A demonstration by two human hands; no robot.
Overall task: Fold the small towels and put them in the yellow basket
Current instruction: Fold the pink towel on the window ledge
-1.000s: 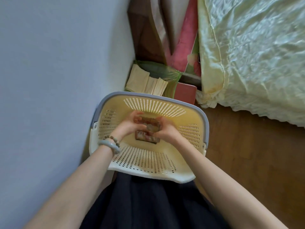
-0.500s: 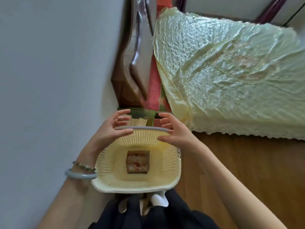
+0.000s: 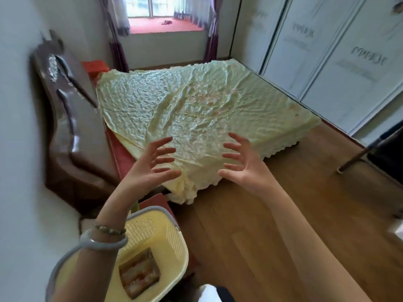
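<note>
The yellow basket (image 3: 170, 240) stands on the floor at the lower left, beside the wall. A folded brown patterned towel (image 3: 139, 273) lies flat on its bottom. My left hand (image 3: 150, 166) is raised well above the basket with fingers spread and holds nothing. My right hand (image 3: 242, 164) hovers level with it to the right, fingers spread and slightly bent, also with nothing in it. Both hands hang in front of the near corner of the bed. My left forearm covers part of the basket.
A bed with a crinkled pale yellow cover (image 3: 196, 110) fills the middle. Its dark wooden headboard (image 3: 65, 118) leans against the left wall. Wooden floor (image 3: 272, 225) stretches to the right. White wardrobe doors (image 3: 327, 51) line the right side, and a window (image 3: 152, 7) is at the back.
Both hands let go of the folded towel in the basket, rose out of it and spread open. The view tilted up from the basket to the bed.
</note>
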